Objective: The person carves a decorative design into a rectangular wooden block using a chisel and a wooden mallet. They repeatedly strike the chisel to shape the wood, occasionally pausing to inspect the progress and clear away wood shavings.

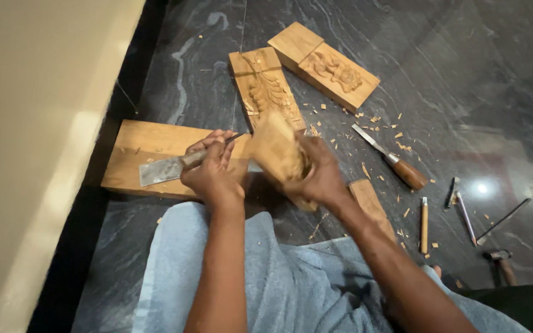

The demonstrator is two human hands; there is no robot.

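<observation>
Woodcarving work observed on a dark marble floor [451, 74], seen from above the worker's lap. Left hand [211, 169] is closed around a flat steel chisel [171, 166]; the wide blade end projects to the left over a plain wooden plank [137, 154], and a thin pointed end shows above the fingers. Right hand [319, 176] is closed on a carved wooden block [279, 151], held tilted off the floor between the two hands, just in front of the knees. The fingers wrap its right edge and lower face. Carved detail on this block is blurred and cannot be read.

Two further carved blocks lie flat beyond the hands: a leaf-pattern panel [266, 89] and, just beside it to the right, a longer floral-relief block [325, 61]. Wood chips are scattered around them. A wooden-handled chisel [393, 157] lies to the right of the held block, well apart from both hands. A small wooden offcut [371, 206] lies by the right forearm. Several slim carving tools [461, 209] lie further right. Light blue cloth [279, 283] covers the lap.
</observation>
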